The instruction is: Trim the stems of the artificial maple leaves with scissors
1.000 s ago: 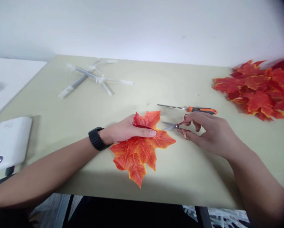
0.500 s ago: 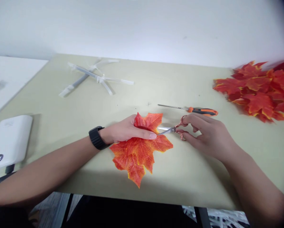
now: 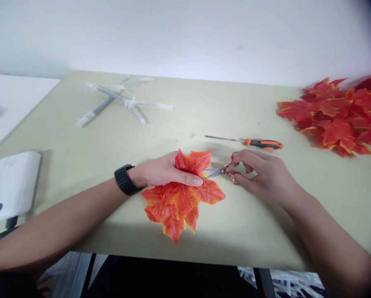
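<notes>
Red-orange artificial maple leaves (image 3: 185, 198) are pinched in my left hand (image 3: 169, 173), the thumb lying across their top and the fingers hidden beneath. My right hand (image 3: 266, 176) grips a small pair of scissors (image 3: 225, 169) with rose-gold handles, finger and thumb through the loops. The blades are parted, and their tips reach the right edge of the leaves, close to my left thumb. Whether the blades have a stem between them I cannot make out.
Behind the scissors lies an orange-and-black screwdriver (image 3: 259, 143). A pile of red maple leaves (image 3: 337, 118) sits at the back right. Grey rods with clear plastic strips (image 3: 120, 99) lie at the back left. A white power bank (image 3: 13, 184) rests at the left.
The scissors have moved slightly left, closer to the leaves, and the gap between their blades looks narrower. The lower leaf tips have swung a little left and up.
</notes>
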{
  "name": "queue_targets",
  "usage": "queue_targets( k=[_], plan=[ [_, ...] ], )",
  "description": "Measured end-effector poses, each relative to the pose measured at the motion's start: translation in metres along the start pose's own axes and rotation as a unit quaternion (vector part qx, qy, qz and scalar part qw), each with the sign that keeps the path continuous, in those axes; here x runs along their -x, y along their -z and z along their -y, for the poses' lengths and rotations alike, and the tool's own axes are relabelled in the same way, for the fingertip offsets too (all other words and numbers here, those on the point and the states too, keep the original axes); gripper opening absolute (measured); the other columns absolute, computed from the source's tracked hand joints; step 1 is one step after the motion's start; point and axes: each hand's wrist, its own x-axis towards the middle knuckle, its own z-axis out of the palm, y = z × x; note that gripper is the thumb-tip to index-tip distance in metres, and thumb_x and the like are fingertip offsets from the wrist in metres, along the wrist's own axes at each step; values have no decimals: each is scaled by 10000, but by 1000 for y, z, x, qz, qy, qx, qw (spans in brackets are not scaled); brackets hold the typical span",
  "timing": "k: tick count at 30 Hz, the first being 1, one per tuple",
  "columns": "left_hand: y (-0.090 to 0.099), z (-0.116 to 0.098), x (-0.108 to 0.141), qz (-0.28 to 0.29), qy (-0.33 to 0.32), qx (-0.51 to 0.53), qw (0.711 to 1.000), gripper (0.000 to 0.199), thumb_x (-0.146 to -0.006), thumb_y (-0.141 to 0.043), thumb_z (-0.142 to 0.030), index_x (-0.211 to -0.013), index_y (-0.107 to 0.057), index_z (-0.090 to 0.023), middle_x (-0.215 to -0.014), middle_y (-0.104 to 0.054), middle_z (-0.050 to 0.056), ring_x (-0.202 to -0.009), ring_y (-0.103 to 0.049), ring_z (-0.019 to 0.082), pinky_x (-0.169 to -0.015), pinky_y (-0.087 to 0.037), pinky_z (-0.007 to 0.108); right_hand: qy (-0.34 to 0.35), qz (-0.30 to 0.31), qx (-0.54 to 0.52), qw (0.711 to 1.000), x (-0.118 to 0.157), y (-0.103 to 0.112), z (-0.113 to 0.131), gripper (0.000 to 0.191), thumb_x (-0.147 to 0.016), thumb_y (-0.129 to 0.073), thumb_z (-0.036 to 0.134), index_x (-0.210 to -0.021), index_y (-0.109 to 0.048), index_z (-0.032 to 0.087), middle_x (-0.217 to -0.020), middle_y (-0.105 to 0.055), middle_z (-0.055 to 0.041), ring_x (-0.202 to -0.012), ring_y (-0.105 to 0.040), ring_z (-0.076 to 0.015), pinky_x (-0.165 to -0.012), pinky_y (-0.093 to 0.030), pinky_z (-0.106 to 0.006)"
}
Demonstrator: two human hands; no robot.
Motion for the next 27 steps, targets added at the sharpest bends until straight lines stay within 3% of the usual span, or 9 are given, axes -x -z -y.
queue_targets(
  k=[16,27],
  plan=[
    [6,2,-1,36,-2,-2,999,167,-853,-834,-286,-905,-738,-160,-859,-736,25,-738,-695,116,-633,-551,186,27,-41,28,998,-3,-2,2,169,-933,-632,128,-1014,-551,254,-856,-731,15,-695,-667,-142,-531,-444,-261],
    [7,3,-1,26,2,0,1000,216,-831,-852,-317,-891,-727,-151,-845,-727,27,-729,-698,131,-626,-562,208,37,-50,22,998,-4,-2,2,163,-922,-641,123,-997,-563,245,-838,-730,14,-685,-670,-141,-531,-448,-257]
  ],
)
